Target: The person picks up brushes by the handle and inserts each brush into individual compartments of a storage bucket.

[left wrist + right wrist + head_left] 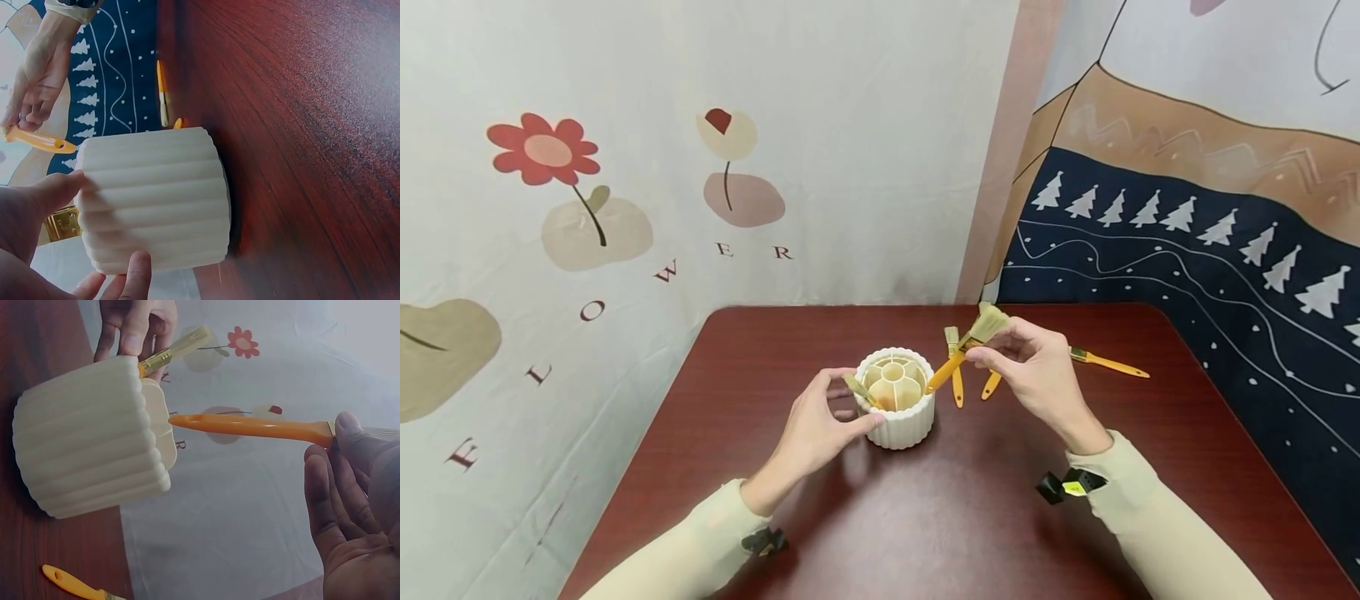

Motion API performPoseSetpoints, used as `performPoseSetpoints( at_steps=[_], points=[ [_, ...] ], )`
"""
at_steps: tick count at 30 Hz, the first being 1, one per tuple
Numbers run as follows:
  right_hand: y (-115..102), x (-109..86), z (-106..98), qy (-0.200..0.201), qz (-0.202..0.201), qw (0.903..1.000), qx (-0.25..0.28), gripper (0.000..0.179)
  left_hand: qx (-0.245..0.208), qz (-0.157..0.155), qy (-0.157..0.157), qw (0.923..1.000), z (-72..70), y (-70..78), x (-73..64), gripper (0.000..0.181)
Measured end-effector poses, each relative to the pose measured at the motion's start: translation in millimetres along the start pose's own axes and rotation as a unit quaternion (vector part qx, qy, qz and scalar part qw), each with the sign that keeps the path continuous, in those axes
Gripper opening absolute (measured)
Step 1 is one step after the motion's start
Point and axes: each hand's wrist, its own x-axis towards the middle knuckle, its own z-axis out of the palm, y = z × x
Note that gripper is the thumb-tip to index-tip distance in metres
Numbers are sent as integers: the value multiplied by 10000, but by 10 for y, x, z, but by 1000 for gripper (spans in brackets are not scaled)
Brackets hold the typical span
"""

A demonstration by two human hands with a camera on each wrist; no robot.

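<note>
A cream ribbed round holder [898,429] with several inner compartments stands on the table. My left hand [818,425] grips its left side, thumb at the near rim and fingers around the wall. One paintbrush [172,351] stands inside, bristles up, leaning on the rim beside the left hand. My right hand [1037,371] pinches a second paintbrush [262,427] by the metal band near its bristles. Its orange handle points down and left, the tip right at the holder's right rim in the head view.
On the dark red table [1000,517], a paintbrush [957,379] lies just right of the holder. Another orange handle [991,385] shows partly under the right hand, and a further paintbrush [1112,364] lies to the right. Printed cloths [865,167] hang behind the table.
</note>
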Motion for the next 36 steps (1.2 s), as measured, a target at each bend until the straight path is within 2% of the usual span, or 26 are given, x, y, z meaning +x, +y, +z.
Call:
performPoseSetpoints(
  at_steps=[9, 24, 27, 36],
  points=[
    [-45, 43, 94, -130, -152, 9998, 13, 22, -70, -71, -155, 9998, -46, -38, 53, 78],
    [-60, 70, 276, -323, -532, 9977, -269, 25, -348, 140, -510, 9980, -138, -78, 114, 75],
    [-60, 85, 315, -366, -672, 9968, -242, 26, -341, 139, -485, 9981, -148, -77, 108, 73],
    [-60, 108, 467, -545, -1188, 9914, -29, 34, -89, -104, -154, 9998, -168, -66, 90, 65]
  ],
)
